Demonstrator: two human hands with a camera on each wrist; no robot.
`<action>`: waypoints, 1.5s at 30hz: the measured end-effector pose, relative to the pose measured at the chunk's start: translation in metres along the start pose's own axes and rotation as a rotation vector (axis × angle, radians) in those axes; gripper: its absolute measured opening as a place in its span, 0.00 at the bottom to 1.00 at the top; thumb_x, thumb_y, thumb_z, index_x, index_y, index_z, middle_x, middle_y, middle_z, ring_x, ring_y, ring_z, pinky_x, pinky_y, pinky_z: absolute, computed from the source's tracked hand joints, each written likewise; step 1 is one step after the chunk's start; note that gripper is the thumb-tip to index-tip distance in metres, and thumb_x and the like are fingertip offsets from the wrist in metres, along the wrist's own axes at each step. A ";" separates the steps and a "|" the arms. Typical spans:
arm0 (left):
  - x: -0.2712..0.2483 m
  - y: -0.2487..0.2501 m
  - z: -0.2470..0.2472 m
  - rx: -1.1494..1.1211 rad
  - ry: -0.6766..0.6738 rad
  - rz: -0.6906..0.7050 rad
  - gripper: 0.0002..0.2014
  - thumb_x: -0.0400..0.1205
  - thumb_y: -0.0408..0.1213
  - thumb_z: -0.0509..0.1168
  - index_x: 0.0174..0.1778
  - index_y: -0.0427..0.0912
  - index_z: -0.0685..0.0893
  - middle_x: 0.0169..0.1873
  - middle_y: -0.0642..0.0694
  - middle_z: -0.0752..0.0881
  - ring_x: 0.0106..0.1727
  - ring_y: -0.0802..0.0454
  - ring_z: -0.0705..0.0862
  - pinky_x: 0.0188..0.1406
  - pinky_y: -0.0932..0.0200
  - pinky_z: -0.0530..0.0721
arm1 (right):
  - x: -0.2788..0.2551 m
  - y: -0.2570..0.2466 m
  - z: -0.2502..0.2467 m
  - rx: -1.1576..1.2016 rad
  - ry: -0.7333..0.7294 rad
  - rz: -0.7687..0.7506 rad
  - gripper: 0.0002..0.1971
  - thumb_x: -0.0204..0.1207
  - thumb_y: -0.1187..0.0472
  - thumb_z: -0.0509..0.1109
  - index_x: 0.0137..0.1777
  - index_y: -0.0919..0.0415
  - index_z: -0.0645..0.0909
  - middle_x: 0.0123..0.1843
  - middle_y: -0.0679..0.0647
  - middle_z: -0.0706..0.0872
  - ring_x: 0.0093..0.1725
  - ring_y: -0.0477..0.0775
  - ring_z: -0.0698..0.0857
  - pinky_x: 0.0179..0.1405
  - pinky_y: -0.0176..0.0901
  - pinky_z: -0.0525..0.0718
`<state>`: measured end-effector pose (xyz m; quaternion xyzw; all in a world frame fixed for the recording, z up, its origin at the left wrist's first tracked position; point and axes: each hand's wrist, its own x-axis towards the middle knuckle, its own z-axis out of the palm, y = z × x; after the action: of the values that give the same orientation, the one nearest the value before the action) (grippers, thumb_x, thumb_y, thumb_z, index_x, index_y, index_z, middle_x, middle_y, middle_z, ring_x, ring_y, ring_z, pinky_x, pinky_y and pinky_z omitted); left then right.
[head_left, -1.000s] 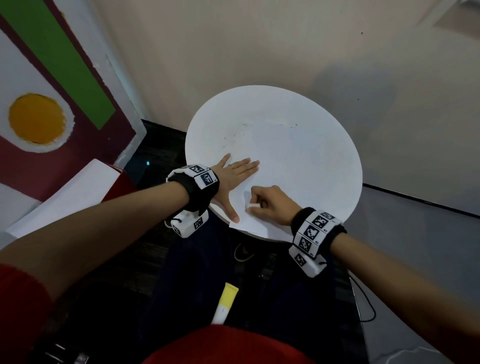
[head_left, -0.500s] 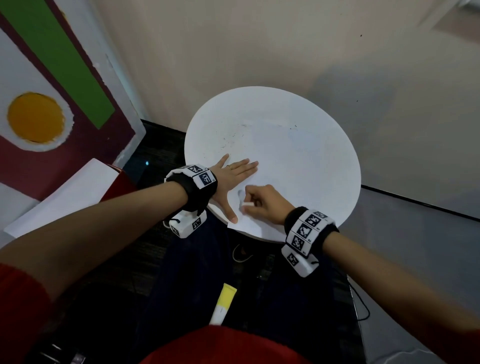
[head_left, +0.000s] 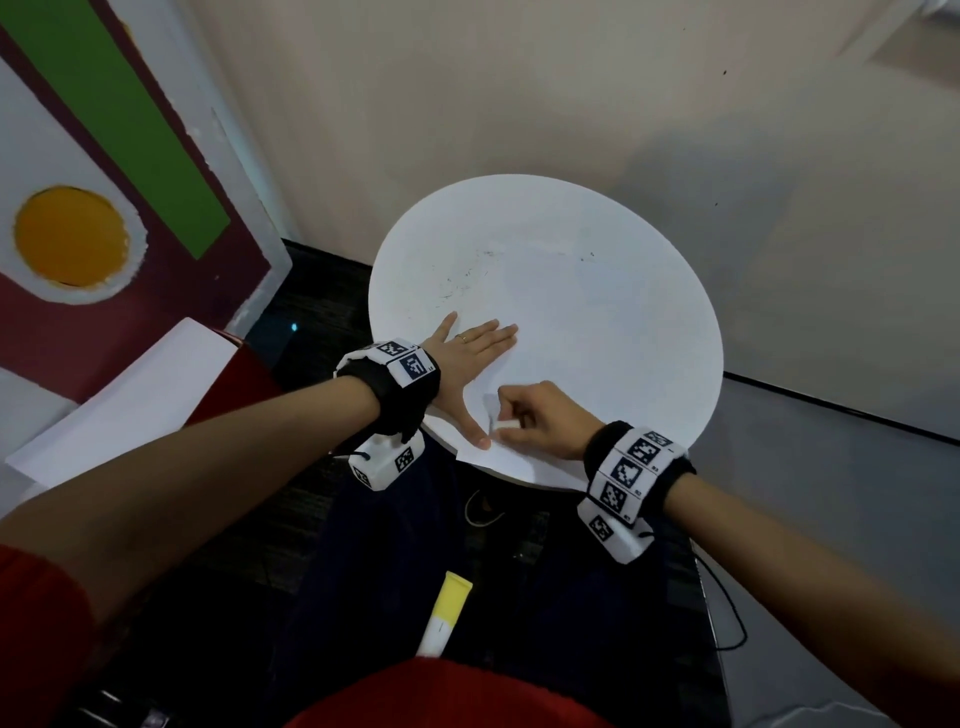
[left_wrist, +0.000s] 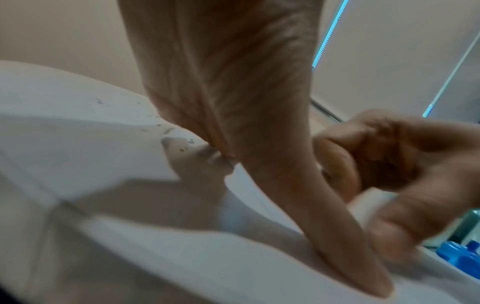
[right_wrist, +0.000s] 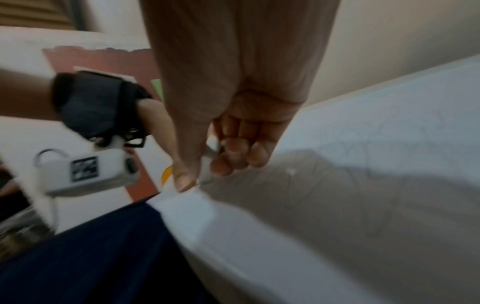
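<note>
A white sheet of paper lies on the round white table, with its near corner hanging over the table's front edge. My left hand rests flat on the sheet, fingers straight and thumb spread toward me; the left wrist view shows its palm. Just right of that thumb, my right hand pinches a small white block, apparently an eraser, against the paper. In the right wrist view the block sits between thumb and curled fingers.
A yellow-capped white tube lies on my dark-trousered lap below the table. A red box topped by a white sheet stands at the left under a painted panel. Walls close in behind and right of the table.
My right hand slid a little left along the paper with the white block, then back right. The left hand has stayed flat in place.
</note>
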<state>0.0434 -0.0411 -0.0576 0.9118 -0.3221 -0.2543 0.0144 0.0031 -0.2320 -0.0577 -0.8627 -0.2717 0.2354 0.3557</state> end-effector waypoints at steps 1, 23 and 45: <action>0.000 0.000 0.000 0.012 0.003 -0.004 0.73 0.57 0.80 0.66 0.83 0.45 0.29 0.81 0.55 0.27 0.82 0.56 0.27 0.77 0.34 0.27 | -0.002 -0.001 -0.001 -0.017 -0.048 -0.018 0.14 0.71 0.62 0.76 0.33 0.56 0.73 0.27 0.45 0.75 0.26 0.42 0.72 0.30 0.32 0.69; 0.000 0.007 -0.007 0.010 -0.022 -0.042 0.74 0.57 0.76 0.71 0.83 0.44 0.31 0.82 0.53 0.29 0.82 0.53 0.29 0.78 0.39 0.29 | -0.016 0.009 -0.005 0.052 0.097 0.040 0.13 0.72 0.65 0.75 0.34 0.58 0.73 0.26 0.42 0.74 0.24 0.41 0.71 0.28 0.30 0.68; 0.010 0.011 0.004 -0.031 0.054 -0.064 0.74 0.55 0.81 0.67 0.83 0.47 0.30 0.82 0.55 0.28 0.82 0.53 0.27 0.79 0.36 0.30 | 0.008 0.010 -0.025 0.049 0.076 0.077 0.11 0.72 0.66 0.75 0.34 0.61 0.75 0.27 0.48 0.77 0.24 0.39 0.72 0.29 0.31 0.70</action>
<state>0.0424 -0.0551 -0.0636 0.9278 -0.2884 -0.2347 0.0290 0.0267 -0.2453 -0.0511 -0.8720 -0.2186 0.2225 0.3773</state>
